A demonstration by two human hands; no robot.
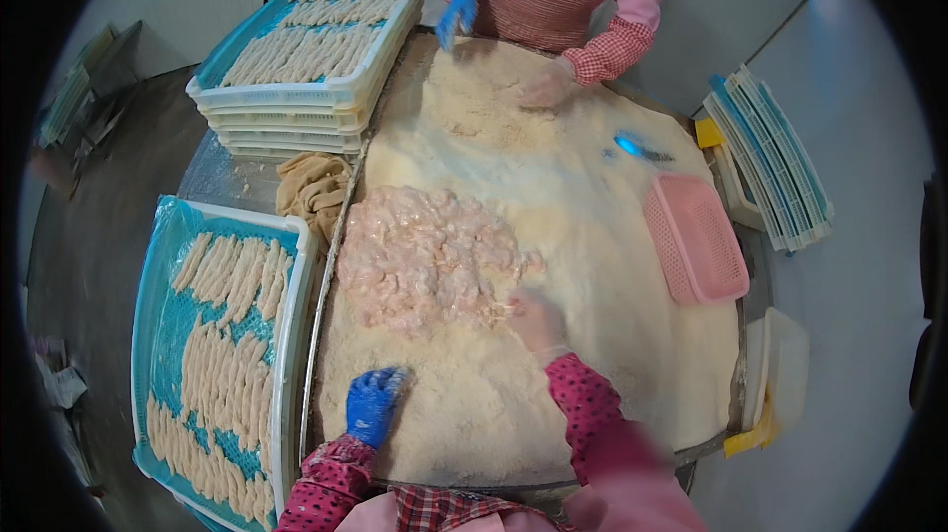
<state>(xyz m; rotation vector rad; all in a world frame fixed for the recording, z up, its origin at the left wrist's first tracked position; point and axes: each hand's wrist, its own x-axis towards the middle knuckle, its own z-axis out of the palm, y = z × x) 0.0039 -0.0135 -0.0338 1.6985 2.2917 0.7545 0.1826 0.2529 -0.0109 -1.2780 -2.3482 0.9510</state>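
My left hand (pixel 373 406), in a blue glove, rests on the pale crumb coating (pixel 454 414) near the table's front edge. Its fingers lie on the crumbs, the tips dusted with them, and no piece shows in it. In a thin translucent glove, my right hand (pixel 536 323) reaches to the lower right edge of a glossy heap of raw pink meat pieces (pixel 425 256). The fingers there are closed on a bit of the meat, its shape mostly hidden. At my left, a blue-lined white tray (pixel 296 335) holds rows of coated meat strips (pixel 225 384).
Across the table a person with one blue-gloved hand (pixel 457 15) works at the crumbs. Stacked trays (pixel 286 122) stand far left, with a tan cloth (pixel 316 189) beside them. A pink basket (pixel 696 239) sits at the right edge; upright trays (pixel 770 162) lean beyond it.
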